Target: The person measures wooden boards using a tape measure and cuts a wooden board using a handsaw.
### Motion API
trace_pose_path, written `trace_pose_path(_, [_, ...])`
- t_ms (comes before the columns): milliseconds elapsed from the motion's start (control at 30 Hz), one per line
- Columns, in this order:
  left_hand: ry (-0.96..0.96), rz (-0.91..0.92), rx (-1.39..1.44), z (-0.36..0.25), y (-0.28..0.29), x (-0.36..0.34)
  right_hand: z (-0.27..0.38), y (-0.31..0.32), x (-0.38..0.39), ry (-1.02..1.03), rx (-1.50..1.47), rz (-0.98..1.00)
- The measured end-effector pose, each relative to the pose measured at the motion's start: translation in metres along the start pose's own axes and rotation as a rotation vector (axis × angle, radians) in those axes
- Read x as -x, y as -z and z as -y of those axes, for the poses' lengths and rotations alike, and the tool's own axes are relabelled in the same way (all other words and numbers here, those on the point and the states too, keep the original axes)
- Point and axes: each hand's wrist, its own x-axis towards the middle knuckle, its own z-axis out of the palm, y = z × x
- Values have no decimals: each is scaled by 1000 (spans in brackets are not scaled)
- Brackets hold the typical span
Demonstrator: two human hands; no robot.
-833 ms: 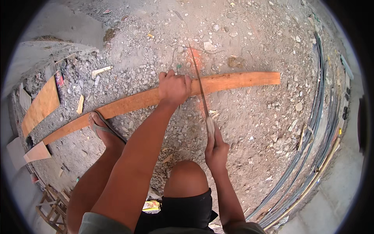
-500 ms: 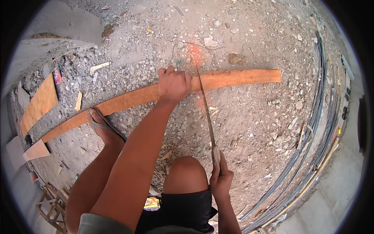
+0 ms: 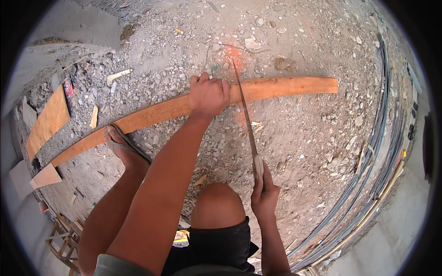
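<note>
A long wooden plank (image 3: 290, 86) lies across the gravelly ground, its edges bent by the lens. My left hand (image 3: 209, 95) is closed round the plank near its middle and holds it down. In my right hand (image 3: 265, 191) is the handle of a handsaw (image 3: 249, 124), gripped with the thumb along it. The narrow blade crosses the plank just right of my left hand, its tip past the far edge. How deep the blade sits in the wood cannot be seen. My left foot (image 3: 120, 142), in a sandal, presses on the plank farther left.
Long dark rods (image 3: 378, 152) and a bamboo pole (image 3: 386, 191) lie along the right side. Wooden board offcuts (image 3: 49, 120) are at the left, by a concrete block (image 3: 76, 27). A small wooden frame (image 3: 64, 244) stands at the lower left. Orange-red powder (image 3: 235, 54) marks the ground beyond the blade.
My right hand has pushed the saw forward, away from me, so its tip reaches farther past the plank. My left hand keeps its grip; the whole view has shifted slightly.
</note>
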Motion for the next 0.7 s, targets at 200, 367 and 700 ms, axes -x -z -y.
trace_pose_path(200, [48, 100, -51, 1, 0, 2, 34, -33, -89, -14, -48, 13])
trace_pose_path(367, [43, 68, -22, -1, -2, -1, -20, 9, 51, -15, -44, -41])
trace_pose_path(700, [64, 103, -109, 26, 3, 9, 23, -46, -56, 8, -142, 2])
